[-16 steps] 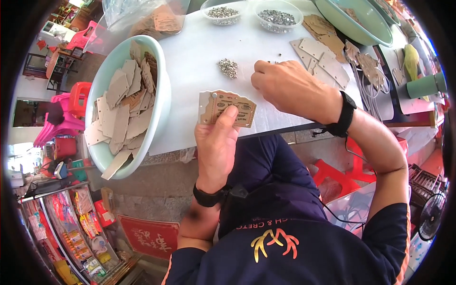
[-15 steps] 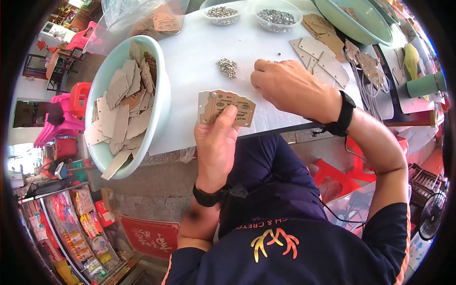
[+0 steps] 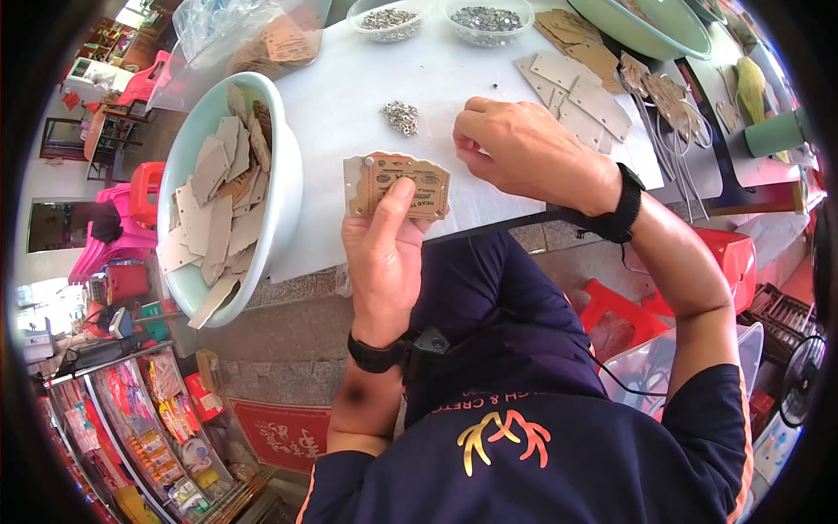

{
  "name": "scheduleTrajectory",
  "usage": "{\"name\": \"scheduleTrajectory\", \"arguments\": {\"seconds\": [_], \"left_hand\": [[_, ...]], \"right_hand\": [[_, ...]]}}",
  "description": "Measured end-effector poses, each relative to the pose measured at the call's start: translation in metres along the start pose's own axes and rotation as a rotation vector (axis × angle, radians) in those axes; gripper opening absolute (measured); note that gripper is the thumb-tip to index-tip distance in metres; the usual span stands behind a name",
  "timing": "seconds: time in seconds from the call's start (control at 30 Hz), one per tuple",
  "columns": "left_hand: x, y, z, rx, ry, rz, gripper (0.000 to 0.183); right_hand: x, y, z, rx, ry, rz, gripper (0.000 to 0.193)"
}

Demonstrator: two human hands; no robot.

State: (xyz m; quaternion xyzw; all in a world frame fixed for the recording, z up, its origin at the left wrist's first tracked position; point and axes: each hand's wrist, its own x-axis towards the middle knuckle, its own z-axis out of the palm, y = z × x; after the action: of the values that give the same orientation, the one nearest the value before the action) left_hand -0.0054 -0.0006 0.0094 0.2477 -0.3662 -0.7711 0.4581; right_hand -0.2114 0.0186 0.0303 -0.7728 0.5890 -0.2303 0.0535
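My left hand (image 3: 384, 271) grips a brown printed card (image 3: 426, 188) with a grey card layered behind it, thumb across the front. A round metal rivet (image 3: 369, 161) sits at the upper left corner of these cards, and small holes run near their edges. Just to the right, above the table, my right hand (image 3: 546, 153) is closed with thumb and fingertips together. Whatever it may pinch is too small or hidden. A small heap of metal rivet parts (image 3: 400, 118) lies on the white tabletop beyond the cards. One loose dark piece (image 3: 495, 86) lies behind my right hand.
A pale green basin (image 3: 286, 175) of grey and brown cards stands at left. Two clear tubs (image 3: 489, 39) of metal parts are at the back. Grey cards (image 3: 589, 105) and brown cards (image 3: 583, 44) are stacked at back right, beside cords (image 3: 685, 166) and a green basin (image 3: 650, 39).
My right hand has drawn slightly back toward me, farther from the loose dark piece. The cards stay in my left hand, tilted slightly differently. The whole view has shifted a little.
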Motion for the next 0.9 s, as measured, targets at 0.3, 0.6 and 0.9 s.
{"name": "scheduleTrajectory", "arguments": {"seconds": [0.3,0.6,0.9], "left_hand": [[0.002,0.008,0.016,0.028,-0.004,-0.014,0.027],[0.004,0.006,0.026,-0.031,-0.066,-0.074,0.025],[0.008,0.003,0.019,-0.019,-0.086,-0.104,0.026]], "right_hand": [[-0.022,-0.022,-0.01,1.191,-0.149,0.525,0.023],[-0.03,-0.017,-0.009,1.509,-0.152,0.508,0.021],[-0.031,-0.019,-0.007,1.678,-0.142,0.602,0.02]]}}
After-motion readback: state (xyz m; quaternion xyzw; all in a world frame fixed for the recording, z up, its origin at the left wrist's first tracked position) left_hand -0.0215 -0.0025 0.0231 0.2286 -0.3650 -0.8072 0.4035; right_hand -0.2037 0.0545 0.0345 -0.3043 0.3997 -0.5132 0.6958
